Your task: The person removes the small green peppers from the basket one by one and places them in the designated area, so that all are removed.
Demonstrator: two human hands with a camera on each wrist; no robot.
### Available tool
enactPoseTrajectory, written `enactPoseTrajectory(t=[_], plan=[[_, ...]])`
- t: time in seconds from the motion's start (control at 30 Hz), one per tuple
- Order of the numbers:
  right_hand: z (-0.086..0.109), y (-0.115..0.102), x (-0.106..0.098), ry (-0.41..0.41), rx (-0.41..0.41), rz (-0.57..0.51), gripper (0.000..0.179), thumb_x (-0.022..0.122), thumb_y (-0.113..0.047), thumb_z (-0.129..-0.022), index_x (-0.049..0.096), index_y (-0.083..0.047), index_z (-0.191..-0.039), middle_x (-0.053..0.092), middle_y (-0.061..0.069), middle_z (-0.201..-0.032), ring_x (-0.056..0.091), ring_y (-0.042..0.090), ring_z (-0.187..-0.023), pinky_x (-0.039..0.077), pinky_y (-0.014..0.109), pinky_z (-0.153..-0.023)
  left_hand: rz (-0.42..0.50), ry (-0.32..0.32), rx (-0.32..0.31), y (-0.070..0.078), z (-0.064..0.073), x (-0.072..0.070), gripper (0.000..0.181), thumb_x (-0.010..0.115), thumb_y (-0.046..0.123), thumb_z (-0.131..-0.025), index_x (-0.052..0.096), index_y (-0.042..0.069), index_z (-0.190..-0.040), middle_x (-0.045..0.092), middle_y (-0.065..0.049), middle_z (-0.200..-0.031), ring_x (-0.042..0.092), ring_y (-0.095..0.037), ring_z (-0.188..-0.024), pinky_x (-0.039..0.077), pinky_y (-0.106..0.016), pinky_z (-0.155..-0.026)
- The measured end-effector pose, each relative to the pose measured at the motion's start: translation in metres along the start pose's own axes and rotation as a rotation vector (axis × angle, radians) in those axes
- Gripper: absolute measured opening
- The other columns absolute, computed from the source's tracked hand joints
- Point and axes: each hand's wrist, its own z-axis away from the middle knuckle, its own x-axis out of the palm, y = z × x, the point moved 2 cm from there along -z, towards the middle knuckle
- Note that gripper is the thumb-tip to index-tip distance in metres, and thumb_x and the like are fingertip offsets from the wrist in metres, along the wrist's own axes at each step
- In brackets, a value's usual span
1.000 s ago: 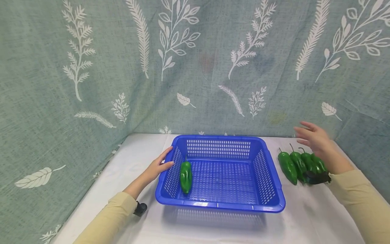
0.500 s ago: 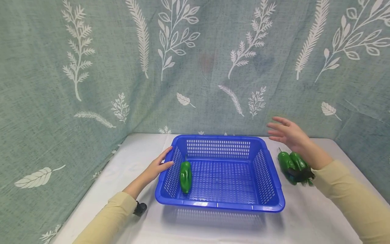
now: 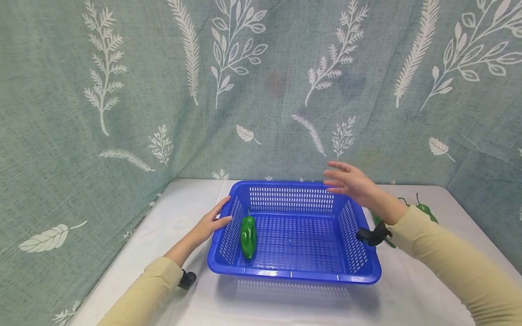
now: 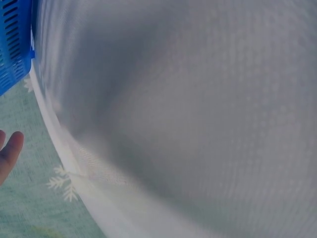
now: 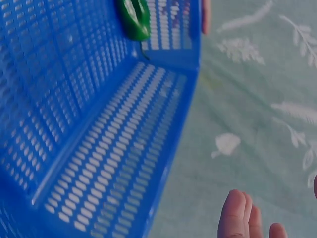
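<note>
A blue plastic basket (image 3: 291, 274) with slotted walls stands on the white table. One glossy green pepper (image 3: 248, 236) lies along its left side, stem toward the back. My left hand (image 3: 209, 225) rests on the basket's left rim, fingers and thumb extended. Above the back right corner, my right hand (image 3: 354, 184) is raised with fingers spread and nothing in it. In the right wrist view, its fingertips (image 5: 233, 215) show beside the basket, and the pepper (image 5: 134, 19) appears at the top. The left wrist view catches only a basket corner (image 4: 14, 42) and fingertips (image 4: 11, 151).
To the right of the basket, more green peppers (image 3: 426, 209) lie on the white tabletop (image 3: 424, 267), partly hidden behind the right forearm (image 3: 440, 253). A green cloth (image 3: 277, 113) with white leaf prints hangs behind and beside the table. Each wrist wears a black camera (image 3: 187, 279).
My right hand has travelled left, from above the peppers on the table to over the basket's back right corner. The left hand, basket and pepper inside it stay in place.
</note>
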Motion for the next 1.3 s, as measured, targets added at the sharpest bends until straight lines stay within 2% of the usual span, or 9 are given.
enactPoseTrajectory(t=[0.1,0.23,0.37,0.5,0.6,0.7,1.0,1.13,1.3], plan=[[-0.006,0.005,0.012,-0.019,0.018,0.006,0.066,0.050,-0.016,-0.093,0.014,-0.002,-0.145,0.025,0.026,-0.144,0.055,0.016,-0.101,0.045,0.035,-0.094,0.011,-0.002,0.004,-0.001,0.000,0.000,0.065,0.050,0.027,-0.092,0.017,0.018,-0.147,0.024,-0.025,-0.146,0.039,-0.046,-0.123,0.043,-0.050,-0.093],[-0.014,0.014,0.028,-0.040,0.039,0.015,0.064,0.051,-0.014,-0.092,0.017,-0.001,-0.145,0.029,0.026,-0.143,0.054,0.026,-0.109,0.040,0.043,-0.098,0.011,-0.002,-0.005,0.002,0.000,0.000,0.064,0.049,0.025,-0.093,0.016,0.018,-0.148,0.025,-0.025,-0.146,0.038,-0.046,-0.124,0.042,-0.050,-0.094],[-0.022,0.025,0.047,-0.056,0.051,0.048,0.062,0.052,-0.013,-0.091,0.021,0.000,-0.144,0.032,0.025,-0.141,0.044,0.039,-0.121,0.041,0.045,-0.097,0.017,-0.006,-0.005,0.018,0.005,0.001,0.064,0.048,0.020,-0.093,0.016,0.011,-0.147,0.025,-0.028,-0.144,0.037,-0.047,-0.124,0.040,-0.052,-0.095],[-0.032,0.040,0.068,-0.072,0.064,0.073,0.062,0.055,-0.011,-0.090,0.024,0.002,-0.142,0.037,0.026,-0.138,0.041,0.043,-0.122,0.043,0.045,-0.095,0.008,-0.011,-0.009,0.035,0.011,0.000,0.063,0.047,0.017,-0.093,0.015,0.006,-0.147,0.024,-0.030,-0.144,0.036,-0.048,-0.124,0.039,-0.053,-0.096],[-0.037,0.049,0.082,-0.081,0.074,0.082,0.063,0.057,-0.010,-0.088,0.025,0.002,-0.141,0.040,0.027,-0.135,0.042,0.044,-0.121,0.041,0.048,-0.096,-0.001,-0.010,-0.020,0.038,0.012,0.000,0.062,0.046,0.017,-0.093,0.015,0.007,-0.147,0.024,-0.029,-0.144,0.035,-0.047,-0.125,0.037,-0.053,-0.097],[-0.042,0.058,0.093,-0.081,0.092,0.096,0.062,0.058,-0.010,-0.087,0.028,0.001,-0.140,0.042,0.027,-0.133,0.045,0.044,-0.119,0.041,0.049,-0.095,0.008,-0.012,-0.014,0.034,0.011,0.000,0.063,0.046,0.018,-0.093,0.015,0.007,-0.147,0.024,-0.029,-0.144,0.035,-0.048,-0.125,0.038,-0.054,-0.097],[-0.054,0.085,0.126,-0.092,0.136,0.153,0.063,0.064,-0.009,-0.083,0.034,0.002,-0.137,0.054,0.025,-0.120,0.054,0.041,-0.107,0.049,0.046,-0.085,0.021,-0.003,-0.003,0.001,-0.001,0.000,0.064,0.049,0.025,-0.093,0.017,0.018,-0.148,0.025,-0.024,-0.146,0.038,-0.045,-0.124,0.042,-0.050,-0.095],[-0.056,0.096,0.141,-0.137,0.151,0.215,0.064,0.067,-0.010,-0.081,0.036,0.003,-0.135,0.060,0.022,-0.112,0.058,0.037,-0.100,0.052,0.043,-0.078,0.015,0.012,0.005,-0.003,-0.001,0.000,0.065,0.050,0.027,-0.092,0.018,0.019,-0.147,0.027,-0.024,-0.145,0.037,-0.045,-0.125,0.040,-0.051,-0.096],[-0.061,0.105,0.155,-0.170,0.191,0.222,0.067,0.069,-0.011,-0.079,0.035,0.003,-0.135,0.055,0.023,-0.118,0.061,0.034,-0.096,0.053,0.041,-0.075,0.013,0.016,0.000,-0.004,-0.001,0.000,0.064,0.051,0.028,-0.092,0.019,0.020,-0.147,0.029,-0.024,-0.145,0.036,-0.044,-0.126,0.039,-0.052,-0.097]])
